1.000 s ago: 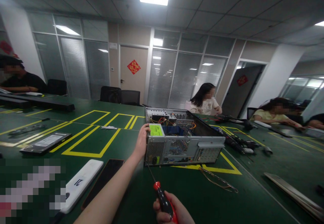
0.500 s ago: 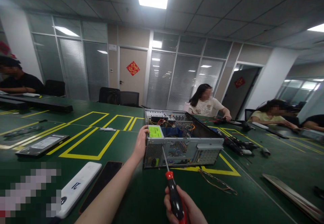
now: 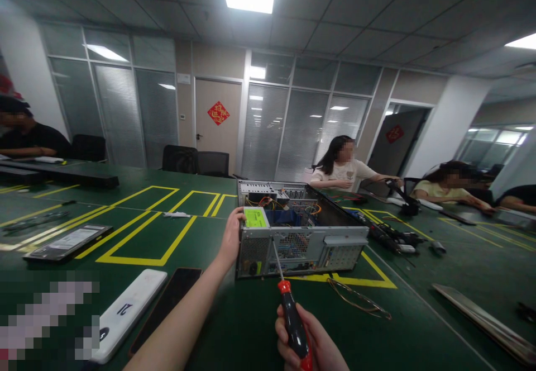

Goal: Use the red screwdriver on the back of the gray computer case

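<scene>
Left hand [image 3: 230,238] is laid against the left side of the case [image 3: 304,229] on the table [image 3: 240,326], presumably to steady it; whether it grips cannot be told. The screwdriver [image 3: 294,320] is clasped in the right hand [image 3: 320,342], apparently angled so the rear panel [image 3: 317,248] is reached.

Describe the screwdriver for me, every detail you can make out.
The screwdriver has a glossy black handle with red along one side and a red collar at the front, plastic by its look, and a thin, straight, metallic-looking shaft. The right hand grips the handle. It is aimed away from the person, leaning slightly left, at the vented panel of the open computer case. Its tip shows between two vent areas; whether it touches the panel or a screw is too small to tell.
</scene>
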A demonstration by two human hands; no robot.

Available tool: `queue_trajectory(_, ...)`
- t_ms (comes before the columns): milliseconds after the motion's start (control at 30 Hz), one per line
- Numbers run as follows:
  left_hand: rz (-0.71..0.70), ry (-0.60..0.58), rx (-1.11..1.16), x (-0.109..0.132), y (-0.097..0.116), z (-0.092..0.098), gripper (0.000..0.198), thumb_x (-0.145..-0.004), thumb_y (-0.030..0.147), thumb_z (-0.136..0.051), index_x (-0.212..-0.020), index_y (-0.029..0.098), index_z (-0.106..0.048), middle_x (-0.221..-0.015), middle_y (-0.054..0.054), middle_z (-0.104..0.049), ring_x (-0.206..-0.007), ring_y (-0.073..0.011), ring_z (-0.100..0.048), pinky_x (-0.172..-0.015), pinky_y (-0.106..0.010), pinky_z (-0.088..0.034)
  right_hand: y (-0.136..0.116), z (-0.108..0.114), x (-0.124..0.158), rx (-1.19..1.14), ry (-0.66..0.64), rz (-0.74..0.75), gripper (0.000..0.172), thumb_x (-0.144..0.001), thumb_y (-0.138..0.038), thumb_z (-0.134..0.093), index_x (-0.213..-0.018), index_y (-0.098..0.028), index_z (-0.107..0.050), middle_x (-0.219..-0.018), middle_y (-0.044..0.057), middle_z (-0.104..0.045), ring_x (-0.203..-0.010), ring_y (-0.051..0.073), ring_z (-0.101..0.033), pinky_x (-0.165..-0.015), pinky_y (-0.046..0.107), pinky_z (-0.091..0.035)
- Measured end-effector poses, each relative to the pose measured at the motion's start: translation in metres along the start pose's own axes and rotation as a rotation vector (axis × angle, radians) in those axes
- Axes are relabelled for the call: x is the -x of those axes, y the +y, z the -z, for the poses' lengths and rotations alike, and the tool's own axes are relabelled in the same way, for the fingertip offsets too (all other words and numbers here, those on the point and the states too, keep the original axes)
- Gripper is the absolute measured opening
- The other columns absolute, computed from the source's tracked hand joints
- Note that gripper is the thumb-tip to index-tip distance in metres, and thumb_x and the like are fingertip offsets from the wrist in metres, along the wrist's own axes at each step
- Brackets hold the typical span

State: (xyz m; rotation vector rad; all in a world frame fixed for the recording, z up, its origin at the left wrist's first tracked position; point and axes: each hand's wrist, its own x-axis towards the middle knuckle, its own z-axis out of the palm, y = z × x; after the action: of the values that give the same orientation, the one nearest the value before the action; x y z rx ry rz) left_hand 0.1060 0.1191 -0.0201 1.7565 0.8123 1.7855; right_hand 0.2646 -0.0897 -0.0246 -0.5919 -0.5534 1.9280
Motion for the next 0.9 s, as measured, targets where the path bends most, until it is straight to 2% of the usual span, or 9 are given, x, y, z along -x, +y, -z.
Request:
queue_trajectory(267,0.012,0.006,0.015,0.0001,0.0016,0.0004,0.048,-0.096,0.057,-0.027,-0.093,0.022,-0.06,-0.132,-0.009,-0.055,-0.131,-0.0225,-0.048,-0.114,-0.042,-0.034,-0.0018,-0.0028,-0.0011,-0.011,0.044,-0.009,0.045,-0.067,-0.049,-0.082,-0.089,-0.015,-0.063,-0.062,-0.004,-0.061,-0.039,0.001,-0.036,-0.035,0.013,-0.018)
queue_trajectory(500,0.004,0.015,0.015,0.0001,0.0012,0.0,0.046,-0.097,0.054,-0.028,-0.093,0.022,-0.061,-0.132,-0.008,-0.056,-0.129,-0.0218,-0.049,-0.113,-0.041,-0.035,0.0022,0.0011,-0.0033,-0.019,-0.009,-0.037,0.046,-0.066,-0.051,-0.082,-0.088,-0.016,-0.064,-0.061,-0.004,-0.062,-0.038,0.002,-0.039,-0.033,0.013,-0.018)
queue_trajectory(700,0.014,0.007,0.021,0.0003,0.0018,0.0002,0.048,-0.096,0.056,-0.027,-0.094,0.023,-0.061,-0.133,-0.008,-0.055,-0.131,-0.022,-0.048,-0.114,-0.041,-0.034,-0.0004,-0.0037,-0.0005,-0.046,0.025,-0.017,0.042,-0.066,-0.047,-0.083,-0.086,-0.013,-0.067,-0.063,-0.001,-0.065,-0.039,0.002,-0.042,-0.033,0.012,-0.02)
queue_trajectory(900,0.004,0.003,-0.002,-0.0003,0.0025,0.0001,0.052,-0.095,0.06,-0.025,-0.093,0.022,-0.06,-0.132,-0.009,-0.056,-0.13,-0.022,-0.048,-0.114,-0.041,-0.035,-0.0016,-0.0034,0.0011,-0.073,0.027,-0.03,0.043,-0.064,-0.045,-0.085,-0.086,-0.012,-0.068,-0.063,-0.002,-0.063,-0.04,0.001,-0.039,-0.033,0.012,-0.02)
